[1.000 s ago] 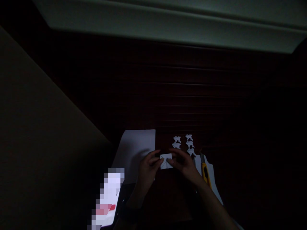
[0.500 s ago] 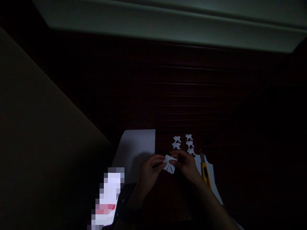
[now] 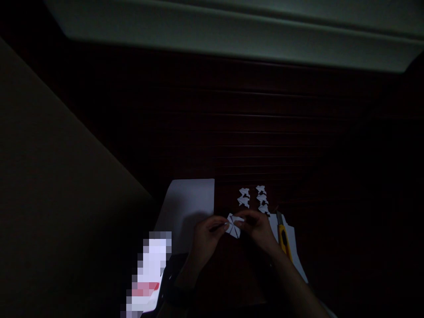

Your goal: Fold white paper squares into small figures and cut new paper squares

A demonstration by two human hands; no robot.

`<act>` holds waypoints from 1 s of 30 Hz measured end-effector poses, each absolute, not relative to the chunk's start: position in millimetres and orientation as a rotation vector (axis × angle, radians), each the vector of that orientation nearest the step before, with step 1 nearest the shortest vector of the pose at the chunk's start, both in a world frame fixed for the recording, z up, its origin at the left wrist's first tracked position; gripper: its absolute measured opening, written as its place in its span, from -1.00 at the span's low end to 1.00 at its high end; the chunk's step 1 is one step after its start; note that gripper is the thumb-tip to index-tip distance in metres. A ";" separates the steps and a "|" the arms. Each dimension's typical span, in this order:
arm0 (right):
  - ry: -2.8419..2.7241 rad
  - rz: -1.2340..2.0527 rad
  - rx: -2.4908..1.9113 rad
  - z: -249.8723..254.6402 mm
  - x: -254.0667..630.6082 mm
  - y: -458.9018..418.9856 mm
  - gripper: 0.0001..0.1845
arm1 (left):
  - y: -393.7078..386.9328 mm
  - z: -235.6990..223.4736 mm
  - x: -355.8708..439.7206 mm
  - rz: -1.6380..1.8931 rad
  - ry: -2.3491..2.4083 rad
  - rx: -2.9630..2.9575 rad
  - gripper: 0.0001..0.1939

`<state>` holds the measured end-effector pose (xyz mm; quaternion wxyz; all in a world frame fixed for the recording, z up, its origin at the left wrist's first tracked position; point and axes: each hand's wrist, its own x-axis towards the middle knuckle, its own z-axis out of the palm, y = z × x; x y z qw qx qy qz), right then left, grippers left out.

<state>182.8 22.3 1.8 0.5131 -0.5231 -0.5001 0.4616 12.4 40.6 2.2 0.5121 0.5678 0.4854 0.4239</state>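
In dim light, my left hand [image 3: 207, 240] and my right hand [image 3: 257, 229] pinch a small folded white paper piece [image 3: 233, 226] between their fingertips, just above a dark wooden table [image 3: 232, 132]. The piece is tilted and shows crease lines. Both hands are closed on its edges, left hand on the left side, right hand on the upper right.
Several small folded white paper shapes [image 3: 253, 198] lie in two short rows behind the hands. A white sheet [image 3: 188, 203] lies to the left, a yellow utility knife [image 3: 283, 238] on more paper [image 3: 291, 251] to the right. A blurred bright object [image 3: 149, 274] sits at the lower left.
The paper piece lay flat and square between my fingers a second ago; now it is turned to a tilt and looks more folded. Both hands have shifted slightly.
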 end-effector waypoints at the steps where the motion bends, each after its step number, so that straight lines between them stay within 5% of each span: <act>1: -1.210 1.113 -1.258 2.4 182.9 21.8 -0.83 | 40.6 2.1 12.0 1.017 1.166 1.371 -0.93; 10: -1.348 1.114 -1.244 8.2 189.6 19.6 -0.94 | 41.6 2.1 9.1 0.988 1.215 1.429 -0.91; 30: -1.249 1.152 -1.296 2.7 188.5 20.2 -0.84 | 35.9 14.0 10.6 0.936 1.092 1.376 -0.69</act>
